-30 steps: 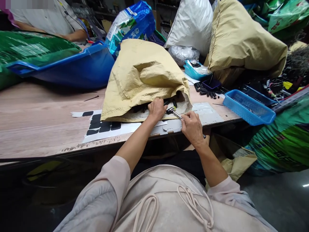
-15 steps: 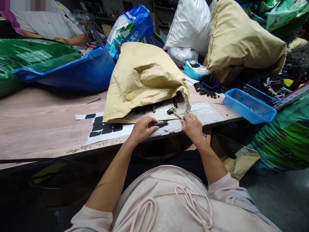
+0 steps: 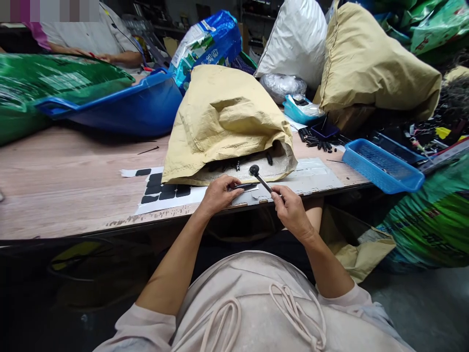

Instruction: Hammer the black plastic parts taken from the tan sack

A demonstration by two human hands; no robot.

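Observation:
My right hand (image 3: 293,210) is closed round the shaft of a small mallet (image 3: 262,181), whose dark round head is raised over the mouth of a yellow paper sack (image 3: 230,117). My left hand (image 3: 222,194) pinches a thin black piece (image 3: 245,187) at the table's front edge, above a flattened sheet of grey cardboard (image 3: 286,188). What exactly the black piece is, I cannot make out. Small black parts (image 3: 269,159) lie inside the open sack mouth, just beyond both hands.
A blue basin (image 3: 120,107) with a green bag stands left, and a person's hands (image 3: 106,57) are behind it. A blue plastic basket (image 3: 383,166) sits at the right edge. Black stickers (image 3: 161,188) lie left of my hands. Full sacks (image 3: 377,63) stand at the back.
The mallet's head has lifted and turned to show its round face. My right hand has moved slightly down and its grip has turned. My left hand still pinches the black piece.

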